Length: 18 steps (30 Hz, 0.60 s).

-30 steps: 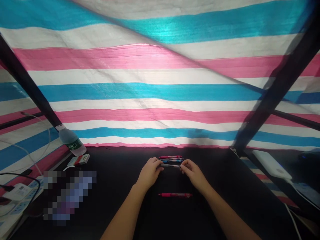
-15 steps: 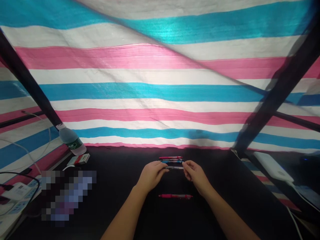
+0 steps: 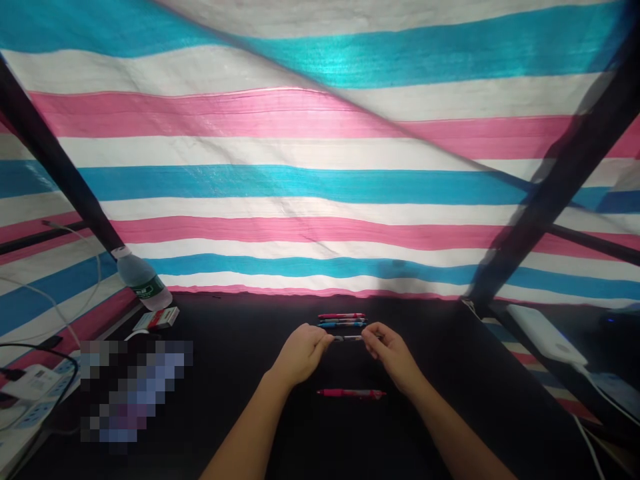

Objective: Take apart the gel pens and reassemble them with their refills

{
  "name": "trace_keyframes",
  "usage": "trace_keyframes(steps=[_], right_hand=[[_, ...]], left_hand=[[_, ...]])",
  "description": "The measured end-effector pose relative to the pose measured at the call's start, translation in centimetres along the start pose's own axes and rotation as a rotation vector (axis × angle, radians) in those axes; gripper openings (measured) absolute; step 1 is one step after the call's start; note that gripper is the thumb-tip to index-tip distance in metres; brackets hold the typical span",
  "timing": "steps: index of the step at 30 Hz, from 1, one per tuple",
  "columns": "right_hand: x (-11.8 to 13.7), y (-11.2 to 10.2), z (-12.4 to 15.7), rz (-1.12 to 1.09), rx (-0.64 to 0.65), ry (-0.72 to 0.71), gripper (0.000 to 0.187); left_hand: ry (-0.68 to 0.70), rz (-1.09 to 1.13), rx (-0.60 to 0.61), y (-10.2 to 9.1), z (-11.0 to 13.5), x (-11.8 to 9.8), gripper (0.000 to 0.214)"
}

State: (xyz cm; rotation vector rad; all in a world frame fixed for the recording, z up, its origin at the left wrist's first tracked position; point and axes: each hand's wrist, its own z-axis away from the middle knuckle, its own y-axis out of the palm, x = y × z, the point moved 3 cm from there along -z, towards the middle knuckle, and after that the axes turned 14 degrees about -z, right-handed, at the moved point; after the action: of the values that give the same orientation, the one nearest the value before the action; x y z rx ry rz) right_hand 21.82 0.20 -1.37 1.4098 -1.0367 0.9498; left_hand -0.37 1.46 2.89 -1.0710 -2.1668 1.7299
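Note:
A slim pen (image 3: 349,338) with a pale barrel spans the gap between my two hands. My left hand (image 3: 304,350) pinches its left end, and my right hand (image 3: 387,348) pinches the right end; the fingers cover both tips. Just beyond it, a blue-and-white pen (image 3: 345,324) and a red pen (image 3: 343,316) lie side by side on the black table (image 3: 240,333); the row is tight, so I cannot tell exactly how many pens it has. Closer to me, a red pen with a clear end (image 3: 351,394) lies alone, crosswise between my forearms.
At the left stand a water bottle (image 3: 143,279) and a small box (image 3: 161,319), with a blurred-out patch in front. A power strip (image 3: 30,417) with cables runs along the left edge. On the right lies a white device (image 3: 547,335) with a cord. A striped sheet (image 3: 300,153) hangs behind.
My right hand has shifted slightly left along the pen, and less of the pen shows between my hands. The pens on the table have stayed put.

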Motion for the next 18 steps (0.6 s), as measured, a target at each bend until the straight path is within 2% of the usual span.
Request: trace_keyframes(steps=[2,4,7,8,11,13,18], right_hand=[[0.33,0.16,0.15,0.027,0.021,-0.013,0.038],[0.59,0.24,0.24,0.039,0.017,-0.016,0.039],[0.80,0.21,0.29,0.050,-0.017,-0.022,0.039],[0.84,0.18,0.28,0.050,-0.029,-0.026,0.040],[0.89,0.13,0.25,0.051,-0.044,-0.037,0.039],[0.92,0.17,0.23,0.060,-0.045,-0.044,0.039],[1.05,0.36,0.26,0.074,-0.038,-0.051,0.040]], left_hand=[[-0.019,0.020,0.030,-0.14,-0.06,0.10,0.053],[-0.025,0.049,0.030,-0.26,-0.11,0.12,0.054],[-0.036,0.106,-0.055,-0.41,-0.16,0.15,0.027],[-0.041,0.124,-0.085,-0.41,-0.16,0.18,0.024],[-0.056,0.114,-0.098,-0.26,-0.15,0.27,0.020],[-0.055,0.079,-0.077,-0.19,-0.13,0.27,0.029],[-0.076,0.083,-0.074,-0.28,-0.08,0.16,0.021]])
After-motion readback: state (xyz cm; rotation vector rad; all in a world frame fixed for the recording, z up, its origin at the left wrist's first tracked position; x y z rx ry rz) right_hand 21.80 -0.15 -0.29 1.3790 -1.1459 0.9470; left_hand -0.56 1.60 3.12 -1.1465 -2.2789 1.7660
